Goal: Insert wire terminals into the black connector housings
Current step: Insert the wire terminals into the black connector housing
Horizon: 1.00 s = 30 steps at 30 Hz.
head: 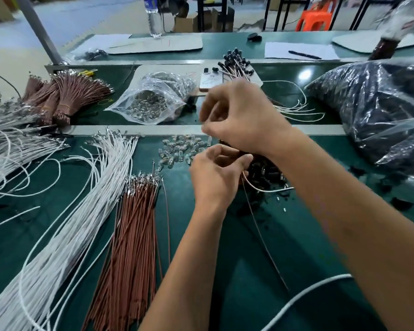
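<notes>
My left hand (215,177) is curled above the green mat and grips thin wires. A brown wire (261,235) trails from its fingers toward me, and a pale wire (270,190) loops off to the right. Just above it is my right hand (239,115), blurred, fingers curled with the tips drawn together; whatever is between them is hidden. A heap of black connector housings (265,173) lies under and behind both hands. Finished wired connectors (237,62) are piled on a board further back.
A fan of white wires (86,199) and a bundle of brown wires with terminals (134,235) lie left of my hands. Small clear parts (182,149), a clear bag of them (151,101), tied brown bundles (65,96), a phone (209,78) and a big dark bag (378,103) surround the work spot.
</notes>
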### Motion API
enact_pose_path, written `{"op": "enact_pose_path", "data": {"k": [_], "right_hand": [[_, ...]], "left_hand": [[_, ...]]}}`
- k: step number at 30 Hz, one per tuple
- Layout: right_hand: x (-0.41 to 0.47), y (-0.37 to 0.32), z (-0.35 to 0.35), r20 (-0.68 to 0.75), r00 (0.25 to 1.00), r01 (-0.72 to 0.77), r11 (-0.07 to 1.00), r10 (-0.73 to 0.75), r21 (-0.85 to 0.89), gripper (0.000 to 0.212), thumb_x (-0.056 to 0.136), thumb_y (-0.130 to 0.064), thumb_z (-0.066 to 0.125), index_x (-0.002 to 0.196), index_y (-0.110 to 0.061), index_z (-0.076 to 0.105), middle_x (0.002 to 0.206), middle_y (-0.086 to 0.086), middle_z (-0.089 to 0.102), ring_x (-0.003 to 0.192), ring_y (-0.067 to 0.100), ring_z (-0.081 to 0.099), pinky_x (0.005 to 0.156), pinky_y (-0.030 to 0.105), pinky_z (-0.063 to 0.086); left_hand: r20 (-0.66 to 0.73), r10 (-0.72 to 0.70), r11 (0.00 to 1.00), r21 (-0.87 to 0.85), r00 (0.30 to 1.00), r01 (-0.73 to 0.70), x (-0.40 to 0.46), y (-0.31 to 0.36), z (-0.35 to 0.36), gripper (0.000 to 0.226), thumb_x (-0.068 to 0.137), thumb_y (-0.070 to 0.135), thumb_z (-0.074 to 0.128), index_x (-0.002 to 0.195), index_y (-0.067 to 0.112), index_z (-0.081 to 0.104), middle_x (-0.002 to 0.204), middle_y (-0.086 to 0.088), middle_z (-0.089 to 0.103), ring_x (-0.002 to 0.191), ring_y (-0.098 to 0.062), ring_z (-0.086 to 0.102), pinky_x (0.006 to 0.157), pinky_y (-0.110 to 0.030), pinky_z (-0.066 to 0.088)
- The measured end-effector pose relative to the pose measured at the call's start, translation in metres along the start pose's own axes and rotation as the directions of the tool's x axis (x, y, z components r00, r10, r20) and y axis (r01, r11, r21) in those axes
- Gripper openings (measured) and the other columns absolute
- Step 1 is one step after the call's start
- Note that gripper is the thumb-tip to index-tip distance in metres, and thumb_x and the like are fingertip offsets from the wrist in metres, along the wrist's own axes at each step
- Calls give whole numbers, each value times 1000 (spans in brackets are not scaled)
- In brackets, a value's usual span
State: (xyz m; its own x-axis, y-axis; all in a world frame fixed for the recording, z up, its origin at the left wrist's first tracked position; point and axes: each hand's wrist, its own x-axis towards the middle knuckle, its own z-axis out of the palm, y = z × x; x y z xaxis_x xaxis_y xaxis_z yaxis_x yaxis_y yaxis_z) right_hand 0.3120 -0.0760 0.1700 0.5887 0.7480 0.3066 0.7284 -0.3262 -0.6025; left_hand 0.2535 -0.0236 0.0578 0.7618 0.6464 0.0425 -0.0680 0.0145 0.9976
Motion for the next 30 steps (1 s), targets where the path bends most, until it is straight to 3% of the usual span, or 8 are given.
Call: {"op": "enact_pose_path", "data": {"k": [3, 5, 9, 14, 19, 23, 30], "right_hand": [[-46, 43, -26, -96, 982, -146, 978, 161, 146, 9, 87, -8, 79, 88, -17, 79, 74, -3, 76, 64, 5, 70, 62, 19, 54], [-76, 67, -26, -149, 957, -193, 926, 251, 323, 10, 91, -6, 76, 91, -15, 79, 74, 3, 77, 60, 10, 67, 57, 19, 52], [-115, 95, -17, -253, 923, -114, 832, 291, 542, 15, 94, -2, 72, 95, -15, 80, 74, 9, 74, 59, 11, 58, 52, 16, 45], [-126, 94, -10, -381, 909, 3, 908, 172, 418, 13, 94, -9, 73, 97, -20, 77, 79, -1, 75, 64, 11, 65, 62, 19, 51], [-131, 87, -10, -495, 868, 108, 954, 46, 279, 10, 95, -4, 71, 100, -12, 75, 88, -3, 75, 81, 18, 73, 74, 27, 58], [-132, 83, -11, -516, 856, 142, 967, -11, 214, 8, 95, -1, 71, 100, -6, 74, 90, -1, 74, 81, 13, 71, 74, 19, 53], [-134, 81, -12, -507, 861, 169, 963, -40, 211, 6, 94, 0, 74, 97, -5, 75, 88, 0, 74, 77, 14, 71, 70, 21, 54]], "left_hand": [[129, 75, 997, -27, 989, -72, -5, 4, -3, 13, 77, 7, 86, 80, 12, 74, 68, -10, 74, 58, -20, 66, 59, -29, 53], [218, 113, 994, -25, 969, -110, -8, 7, 1, 15, 77, 3, 85, 82, 14, 76, 70, -8, 75, 61, -14, 66, 60, -24, 53], [313, 161, 987, -27, 936, -161, -13, 11, 6, 23, 76, -6, 83, 84, 15, 77, 79, -10, 77, 69, -14, 69, 71, -27, 57], [357, 185, 982, -111, 916, -155, -15, 8, 6, 22, 76, -12, 78, 92, 3, 76, 91, -16, 77, 82, -23, 73, 82, -33, 60], [394, 250, 964, -190, 884, -188, -16, 7, 7, 23, 78, -11, 77, 97, 2, 75, 96, -16, 77, 90, -24, 73, 87, -30, 57], [423, 268, 955, -237, 865, -179, -18, 7, 7, 23, 78, -10, 77, 98, 2, 75, 95, -11, 78, 89, -20, 73, 84, -28, 57], [435, 290, 945, -270, 852, -184, -20, 9, 7, 27, 79, -14, 74, 97, 5, 74, 91, -2, 78, 86, -12, 72, 81, -22, 56]]}}
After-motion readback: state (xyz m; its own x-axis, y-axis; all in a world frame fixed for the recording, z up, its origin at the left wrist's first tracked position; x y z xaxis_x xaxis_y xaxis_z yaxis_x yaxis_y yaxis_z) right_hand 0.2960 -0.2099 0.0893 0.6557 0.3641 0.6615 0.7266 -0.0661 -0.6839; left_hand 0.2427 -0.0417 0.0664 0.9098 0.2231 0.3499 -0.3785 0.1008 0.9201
